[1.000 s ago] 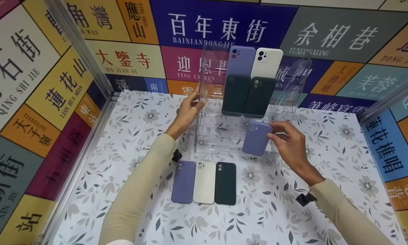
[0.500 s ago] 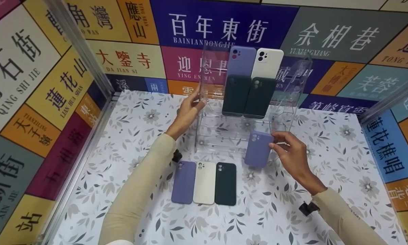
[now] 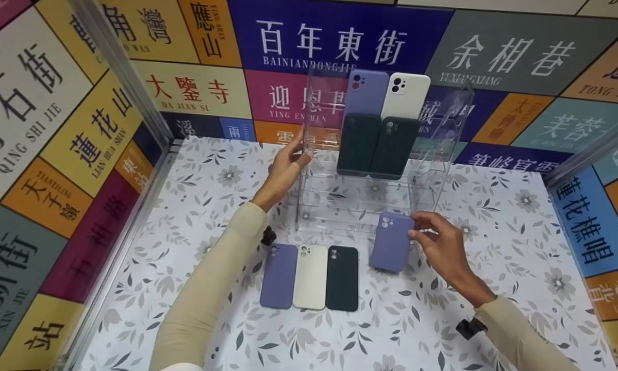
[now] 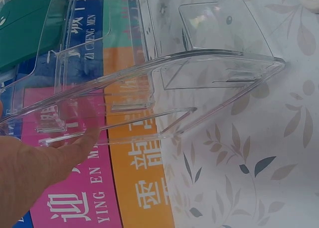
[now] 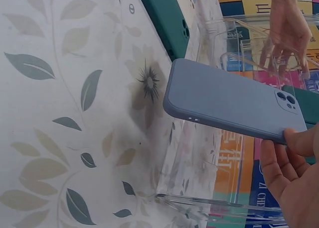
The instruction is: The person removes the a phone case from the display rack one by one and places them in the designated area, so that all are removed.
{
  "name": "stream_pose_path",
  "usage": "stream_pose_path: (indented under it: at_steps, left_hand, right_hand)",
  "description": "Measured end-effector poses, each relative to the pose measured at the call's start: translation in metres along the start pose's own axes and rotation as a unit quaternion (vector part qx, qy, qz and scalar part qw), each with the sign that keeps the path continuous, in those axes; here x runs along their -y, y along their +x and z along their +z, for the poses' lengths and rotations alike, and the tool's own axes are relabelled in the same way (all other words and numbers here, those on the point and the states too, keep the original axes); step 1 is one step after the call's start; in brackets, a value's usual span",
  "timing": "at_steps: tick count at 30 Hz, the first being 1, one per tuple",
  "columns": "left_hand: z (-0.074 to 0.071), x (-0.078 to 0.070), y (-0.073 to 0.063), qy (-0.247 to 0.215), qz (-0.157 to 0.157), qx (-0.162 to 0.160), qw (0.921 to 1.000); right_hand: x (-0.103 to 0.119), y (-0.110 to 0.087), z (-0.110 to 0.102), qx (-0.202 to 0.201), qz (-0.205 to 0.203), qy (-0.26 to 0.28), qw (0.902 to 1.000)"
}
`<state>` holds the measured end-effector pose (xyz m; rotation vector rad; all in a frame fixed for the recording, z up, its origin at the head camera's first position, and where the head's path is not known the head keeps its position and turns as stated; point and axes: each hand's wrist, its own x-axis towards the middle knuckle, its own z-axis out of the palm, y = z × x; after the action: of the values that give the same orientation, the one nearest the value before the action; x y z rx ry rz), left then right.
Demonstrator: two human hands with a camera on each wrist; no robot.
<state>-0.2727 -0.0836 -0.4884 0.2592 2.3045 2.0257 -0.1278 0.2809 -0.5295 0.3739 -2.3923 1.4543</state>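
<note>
My right hand pinches a purple phone case by its upper right edge, between thumb and fingers. In the right wrist view, the case is tilted, its camera cutouts by the hand, and a shadow lies on the cloth beneath. My left hand grips the left side panel of a clear acrylic display stand; some fingers are hidden behind it. On the upper part of the stand are a purple case, a white case and two dark green cases in front of them.
A purple case, a cream case and a dark green case lie side by side on the floral cloth before the stand. Colourful sign-patterned walls enclose the back and both sides.
My right hand has brought the purple phone case down from the stand's lower front toward me, just right of the row on the cloth. The left hand has stayed on the stand.
</note>
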Motion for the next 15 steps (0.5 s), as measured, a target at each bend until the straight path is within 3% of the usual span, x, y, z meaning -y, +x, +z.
stream_pose_path:
  at_steps: [9, 15]
  left_hand:
    - [0.000, 0.002, 0.000, 0.005, 0.014, -0.001, 0.9999]
    - [0.000, 0.001, 0.001, 0.015, 0.010, -0.009, 0.9998]
  right_hand:
    - [-0.003, -0.007, 0.000, 0.030, 0.072, 0.015, 0.9969]
    - [-0.006, -0.013, 0.001, 0.077, 0.138, 0.028, 0.9871]
